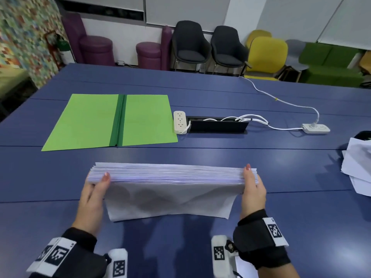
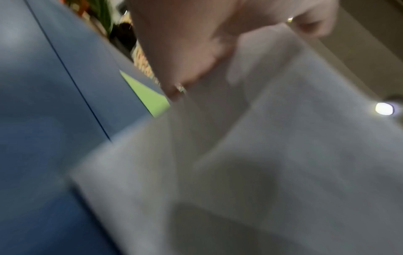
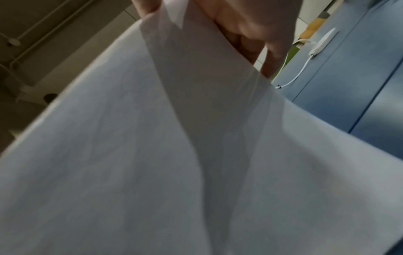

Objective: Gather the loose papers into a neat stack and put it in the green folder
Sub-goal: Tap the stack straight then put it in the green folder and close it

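Your left hand (image 1: 94,194) and right hand (image 1: 253,189) each pinch an end of the thick white paper stack (image 1: 170,189), lower centre of the frame. It sags, floppy and slippery; support underneath toward the open green card folder (image 1: 90,121), upper left.

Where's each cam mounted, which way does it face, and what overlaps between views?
Head: worn on the head, looking forward and down over the blue table; shows left hand and right hand holding the paper stack, green folder beyond.
Left wrist: looks along the left hand, blurred; fingers on paper.
Right wrist: looks along the right hand; fingers grip paper.
Shared: all see the stack and table; left wrist and head see the folder.
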Demonstrator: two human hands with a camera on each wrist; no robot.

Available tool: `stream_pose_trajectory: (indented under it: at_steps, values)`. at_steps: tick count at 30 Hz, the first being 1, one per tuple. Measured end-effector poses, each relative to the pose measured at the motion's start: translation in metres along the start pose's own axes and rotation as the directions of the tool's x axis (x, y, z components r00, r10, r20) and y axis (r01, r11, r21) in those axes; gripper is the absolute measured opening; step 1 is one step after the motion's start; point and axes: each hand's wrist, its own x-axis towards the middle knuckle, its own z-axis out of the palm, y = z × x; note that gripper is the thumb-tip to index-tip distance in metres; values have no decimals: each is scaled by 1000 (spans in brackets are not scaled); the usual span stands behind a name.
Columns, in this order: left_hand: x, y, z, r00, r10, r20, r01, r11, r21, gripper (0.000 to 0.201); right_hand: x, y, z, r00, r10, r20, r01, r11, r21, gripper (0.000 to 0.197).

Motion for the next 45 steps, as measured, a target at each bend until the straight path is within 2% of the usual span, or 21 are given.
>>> stream_pose_trajectory:
  at_steps: [2, 4, 6, 9, 10, 12, 15, 17, 21, 23, 25, 27, 29, 31, 33, 36, 37, 38, 41, 43, 45]
  values:
    - [2, -5, -16, 981, -13, 196, 14, 1000, -8, 83, 3, 3, -6, 994, -17, 108, 20, 1000, -21, 84]
    - [4, -6, -27, 942, -31, 333, 30, 1000, 8, 86, 4, 4, -12, 954, -94, 284, 104, 994, -20, 88]
    - [6, -4, -28, 928, 2, 372, -9, 1000, 16, 101, 6, 3, -17, 901, -117, 419, 140, 990, -26, 100]
    - [9, 3, -19, 911, -28, 411, 4, 998, 59, 120, 8, 5, -22, 857, -36, 513, 133, 979, -154, 103]
    - [11, 2, -17, 911, -44, 410, 0, 994, 107, 118, 9, 4, -22, 860, -7, 511, 135, 967, -215, 97]
    - [15, -1, -15, 935, -43, 352, -18, 985, 169, 96, 13, 5, -20, 893, -54, 446, 203, 935, -292, 76]
    - [19, -7, -11, 984, 36, 173, -70, 978, 195, 58, 20, 9, -17, 930, -194, 312, 282, 922, -266, 50]
    - [18, -2, -6, 988, 124, 96, -143, 961, 237, 35, 20, 10, -15, 938, -226, 264, 294, 921, -257, 39]
    - [15, 5, -9, 975, 215, 51, -221, 947, 232, 25, 17, 7, -17, 937, -284, 204, 319, 933, -165, 34]
    - [11, 3, -10, 981, 162, 104, -179, 967, 181, 26, 16, 13, -20, 941, -246, 232, 283, 949, -141, 34]
    - [6, -2, -8, 980, 57, 190, -88, 983, 159, 27, 14, 25, -23, 956, -113, 272, 154, 979, -134, 33]
    - [-1, -6, -4, 978, -11, 210, -33, 978, 206, 28, 10, 35, -22, 965, 8, 262, 37, 985, -167, 46]
    - [-1, -6, -2, 984, -6, 177, -32, 978, 208, 26, 8, 36, -21, 971, 22, 236, 13, 989, -146, 12]
    - [0, -6, -3, 986, 3, 165, -34, 982, 184, 23, 6, 33, -19, 978, 26, 207, 7, 987, -157, 23]
    - [-2, -6, -3, 980, -23, 199, -5, 991, 135, 29, 2, 31, -19, 976, 23, 215, 10, 988, -152, 12]
    - [-7, -7, -4, 982, 21, 185, -49, 988, 150, 74, -2, 26, -15, 970, -17, 242, 50, 990, -130, 87]
    - [-6, -6, -3, 985, 72, 155, -96, 984, 151, 79, 0, 24, -14, 973, -54, 226, 81, 991, -110, 98]
    - [-5, -4, -1, 986, 118, 116, -132, 983, 125, 78, 0, 19, -12, 971, -86, 224, 102, 993, -59, 99]
    - [-4, 7, 6, 982, 185, -31, -187, 981, -54, 60, 3, 7, -4, 989, -68, 132, 60, 996, 67, 88]
    - [-2, 12, 14, 988, 113, -103, -123, 987, -99, 58, 5, 3, 3, 997, 17, 74, -25, 994, 108, 82]
    - [3, 17, 22, 983, 28, -180, -47, 994, -100, 37, 6, -4, 8, 997, 75, 22, -77, 993, 92, 43]
